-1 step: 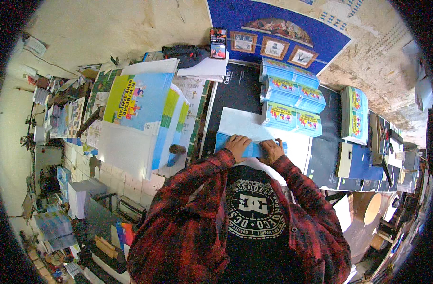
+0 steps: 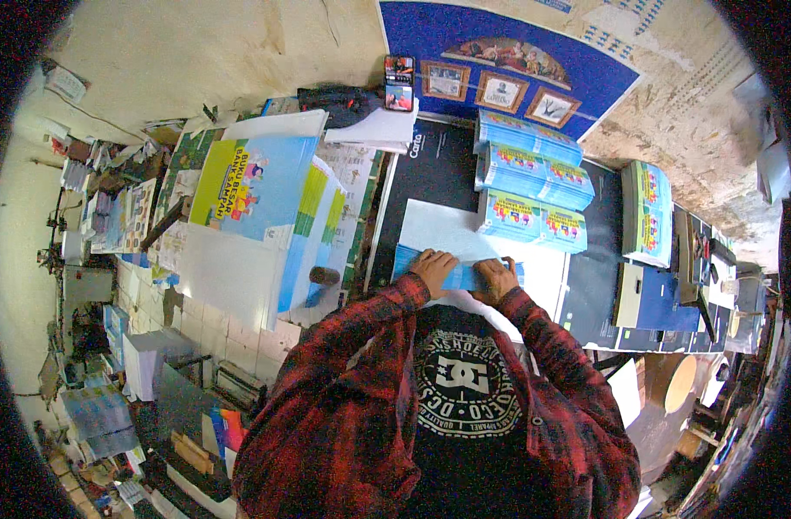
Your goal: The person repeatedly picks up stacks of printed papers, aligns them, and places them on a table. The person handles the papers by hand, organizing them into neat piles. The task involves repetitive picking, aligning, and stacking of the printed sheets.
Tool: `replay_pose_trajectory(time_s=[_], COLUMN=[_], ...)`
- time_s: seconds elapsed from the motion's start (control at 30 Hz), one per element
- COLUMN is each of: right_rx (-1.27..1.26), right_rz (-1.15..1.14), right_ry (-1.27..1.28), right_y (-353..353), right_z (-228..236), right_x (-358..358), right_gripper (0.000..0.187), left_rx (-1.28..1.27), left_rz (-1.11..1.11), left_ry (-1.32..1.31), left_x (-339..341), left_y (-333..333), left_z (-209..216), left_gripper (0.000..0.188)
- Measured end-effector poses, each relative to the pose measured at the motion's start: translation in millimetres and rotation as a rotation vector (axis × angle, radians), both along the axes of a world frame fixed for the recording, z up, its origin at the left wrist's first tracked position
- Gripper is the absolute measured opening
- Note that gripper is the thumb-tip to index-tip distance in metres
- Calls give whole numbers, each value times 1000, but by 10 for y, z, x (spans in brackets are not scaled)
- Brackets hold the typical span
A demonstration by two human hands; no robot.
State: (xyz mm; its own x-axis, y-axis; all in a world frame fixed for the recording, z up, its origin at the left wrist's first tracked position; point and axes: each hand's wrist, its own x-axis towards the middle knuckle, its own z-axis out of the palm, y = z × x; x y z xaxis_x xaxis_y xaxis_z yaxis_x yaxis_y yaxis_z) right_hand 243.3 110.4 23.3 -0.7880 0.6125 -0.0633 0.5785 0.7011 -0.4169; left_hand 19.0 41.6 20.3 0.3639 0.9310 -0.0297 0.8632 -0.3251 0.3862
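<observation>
My left hand (image 2: pixel 434 272) and my right hand (image 2: pixel 496 278) press in from both ends on a blue bundle of booklets or folded sheets (image 2: pixel 465 278), close to my body at the table's near edge. The fingers of both hands are curled over its top. A white sheet (image 2: pixel 439 223) lies just beyond the bundle. Past my right hand stand several stacks of small yellow-and-blue booklets (image 2: pixel 517 212) on white paper. The undersides of my fingers are hidden.
On the left lie large printed yellow-and-blue sheets (image 2: pixel 240 186) with a short dark cylinder (image 2: pixel 324 275) beside them. A phone (image 2: pixel 399 85) leans at the back wall. Another booklet stack (image 2: pixel 646 212) and a dark blue folder-like piece (image 2: pixel 668 298) sit at the right.
</observation>
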Motion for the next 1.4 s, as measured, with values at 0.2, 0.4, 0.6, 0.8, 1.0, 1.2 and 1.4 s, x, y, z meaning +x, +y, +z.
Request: replay_pose_trajectory(time_s=[0.2, 0.4, 0.6, 0.8, 1.0, 1.2, 1.4], right_rx=[38, 86, 48, 23, 199, 57, 101], right_rz=[-39, -23, 6, 69, -8, -45, -50], right_ry=[58, -68, -1, 4, 7, -136, -87], right_y=[-15, -151, -145, -103, -177, -120, -225], right_z=[185, 234, -132, -272, -141, 42, 250], right_x=[-15, -225, -273, -238, 15, 64, 103], right_gripper=[62, 74, 64, 63, 72, 66, 64], left_rx=[17, 53, 39, -22, 23, 31, -2], left_rz=[-51, -23, -2, -112, -108, -27, -28], left_ry=[-17, -26, -112, -115, 4, 113, 63], left_x=[-46, -71, -58, -155, -135, -13, -23], left_y=[52, -46, -41, -8, -29, -40, -137], left_z=[167, -52, 121, 23, 153, 74, 70], left_gripper=[68, 71, 70, 65, 67, 73, 73])
